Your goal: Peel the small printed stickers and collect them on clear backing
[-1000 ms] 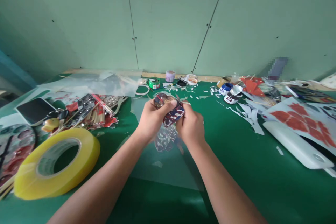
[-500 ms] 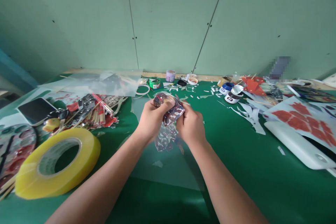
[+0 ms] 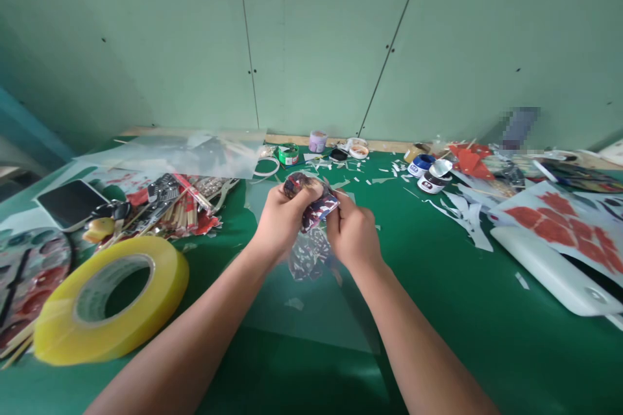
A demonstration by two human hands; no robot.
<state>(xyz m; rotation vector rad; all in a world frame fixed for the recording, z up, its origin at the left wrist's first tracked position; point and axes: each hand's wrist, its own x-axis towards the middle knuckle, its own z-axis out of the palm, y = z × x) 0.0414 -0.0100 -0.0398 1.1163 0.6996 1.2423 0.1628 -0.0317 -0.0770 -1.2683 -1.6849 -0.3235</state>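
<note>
Just above the middle of the table, both hands hold a small crumpled piece with a dark, glossy, multicoloured pattern [image 3: 318, 211]. My left hand [image 3: 285, 217] is closed on its left side, thumb laid across the top. Curled fingers of my right hand [image 3: 354, 227] pinch its right edge; whether they also hold a small tool is hidden. Below the hands a translucent sheet [image 3: 311, 327] lies on the green table. A dark, white-flecked patch [image 3: 307, 259] shows on that sheet under the held piece.
A big yellow tape roll [image 3: 163, 298] lies at left, near a phone [image 3: 71, 203], paint palette [image 3: 41, 272] and pile of sticks [image 3: 178, 211]. Paint jars [image 3: 431, 180] and paper scraps [image 3: 384, 179] lie farther back. A white handle-like object [image 3: 549, 269] and red-painted sheet [image 3: 559, 220] are right.
The held piece has turned slightly between my fingers, its lower right corner tilting. Both hands stay nearly in place. The whole view has shifted a little.
</note>
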